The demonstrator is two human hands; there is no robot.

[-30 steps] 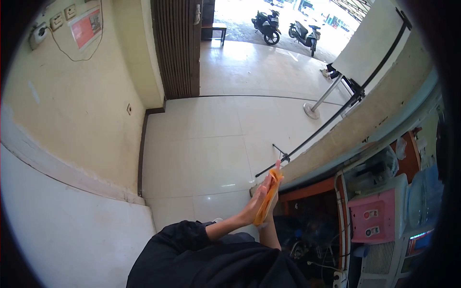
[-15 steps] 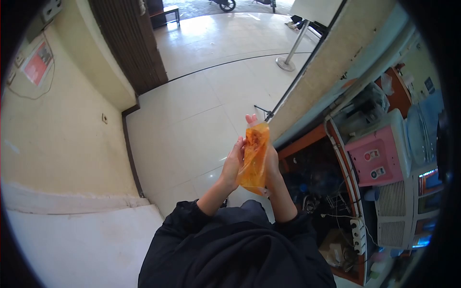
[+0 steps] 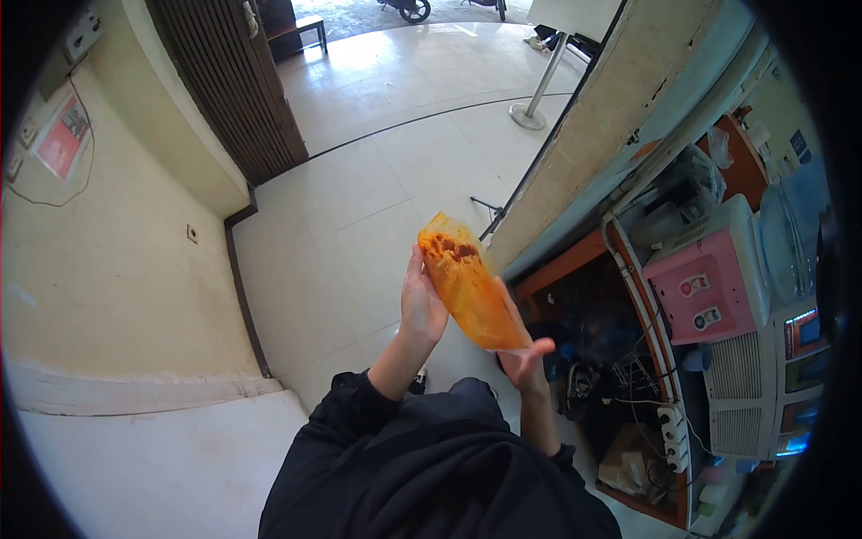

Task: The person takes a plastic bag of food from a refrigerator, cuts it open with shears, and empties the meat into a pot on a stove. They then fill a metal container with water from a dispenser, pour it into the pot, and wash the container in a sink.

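Observation:
An orange plastic bag (image 3: 467, 283) with reddish contents near its upper end is held up in front of me, slanting from upper left to lower right. My left hand (image 3: 420, 305) grips its upper left side. My right hand (image 3: 525, 359) holds the lower end from beneath. Both arms wear black sleeves (image 3: 431, 467).
A counter (image 3: 593, 126) runs along the right, with an orange shelf below it holding a pink appliance (image 3: 705, 283), cables and a power strip (image 3: 673, 431). White tile floor (image 3: 359, 216) stretches ahead to a slatted door (image 3: 229, 81). A pale wall (image 3: 108, 251) stands on the left.
The bag went from pressed between both palms to tilted and stretched out, with my right hand sliding down to its lower end. The view turned down and right toward the counter shelf.

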